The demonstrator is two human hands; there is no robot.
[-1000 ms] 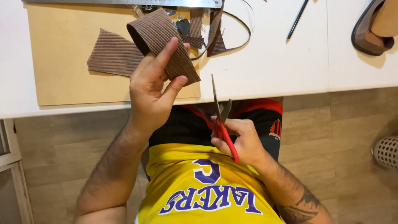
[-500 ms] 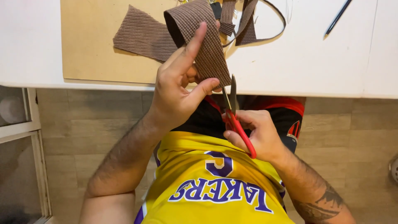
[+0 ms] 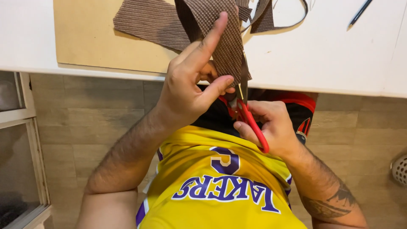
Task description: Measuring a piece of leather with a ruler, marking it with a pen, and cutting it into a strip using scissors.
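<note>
Left hand (image 3: 190, 91) pinches brown fabric strip (image 3: 220, 40) betw. thumb and fingers, index raised, holding it taut at table edge (image 3: 106, 74) so blades can bite. Right hand (image 3: 271, 127) is clenched on red-handled scissors (image 3: 248, 112) just below table edge, blades on strip's right edge. No containers in view.
</note>
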